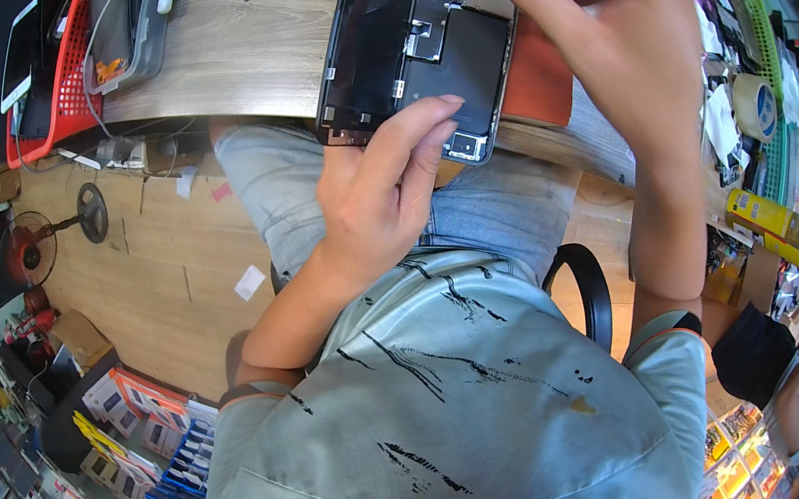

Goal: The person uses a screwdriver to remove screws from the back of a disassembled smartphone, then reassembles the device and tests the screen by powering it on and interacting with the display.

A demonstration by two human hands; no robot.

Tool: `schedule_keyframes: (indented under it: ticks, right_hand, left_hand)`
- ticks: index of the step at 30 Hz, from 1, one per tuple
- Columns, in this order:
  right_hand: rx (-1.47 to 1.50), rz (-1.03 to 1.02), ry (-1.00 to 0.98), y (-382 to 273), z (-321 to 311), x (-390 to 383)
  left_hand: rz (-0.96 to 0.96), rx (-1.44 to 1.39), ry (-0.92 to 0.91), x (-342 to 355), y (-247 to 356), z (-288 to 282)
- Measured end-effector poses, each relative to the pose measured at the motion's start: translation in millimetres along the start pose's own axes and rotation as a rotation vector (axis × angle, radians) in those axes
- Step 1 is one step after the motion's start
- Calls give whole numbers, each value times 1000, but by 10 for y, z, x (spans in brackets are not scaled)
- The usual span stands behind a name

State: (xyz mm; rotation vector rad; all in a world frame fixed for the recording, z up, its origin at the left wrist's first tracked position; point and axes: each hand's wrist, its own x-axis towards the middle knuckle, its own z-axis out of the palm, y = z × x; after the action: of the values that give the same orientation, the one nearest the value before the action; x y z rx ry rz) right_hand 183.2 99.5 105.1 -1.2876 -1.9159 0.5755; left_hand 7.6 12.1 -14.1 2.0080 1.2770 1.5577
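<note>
An opened smartphone lies at the top centre, its battery and metal-shielded circuit parts bare. Its dark screen panel is folded out along the left side. At the phone's lower end, my left hand grips the edge, thumb and finger pressed close together over the battery's bottom. My right hand reaches over the phone's upper right corner, with the thumb stretched toward the inner parts. Its other fingers are largely cut off by the picture's top edge, so any tool there cannot be made out.
A reddish-brown pad lies right of the phone on the wooden desk. At left, a red basket and a clear bin hold phones and panels. Tape and a yellow can are among clutter at right. A fan stands below left.
</note>
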Motion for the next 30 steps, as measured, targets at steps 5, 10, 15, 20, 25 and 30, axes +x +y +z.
schedule_keyframes:
  ticks: [5, 10, 15, 20, 25, 30]
  right_hand:
    - [467, 148, 177, 314, 152, -748]
    - [661, 182, 123, 421, 275, -1194]
    - [628, 221, 132, 472, 331, -1221]
    - [635, 201, 124, 521, 356, -1219]
    - [685, 254, 129, 501, 330, -1196]
    - [667, 212, 114, 528, 327, -1196]
  left_hand:
    - [20, -4, 9, 26, 4, 12]
    - [44, 39, 13, 20, -2, 9]
    - [42, 51, 6, 20, -2, -1]
    - [39, 24, 15, 19, -17, 16]
    - [34, 27, 26, -6, -29, 25]
    - [35, 28, 20, 8, -15, 15]
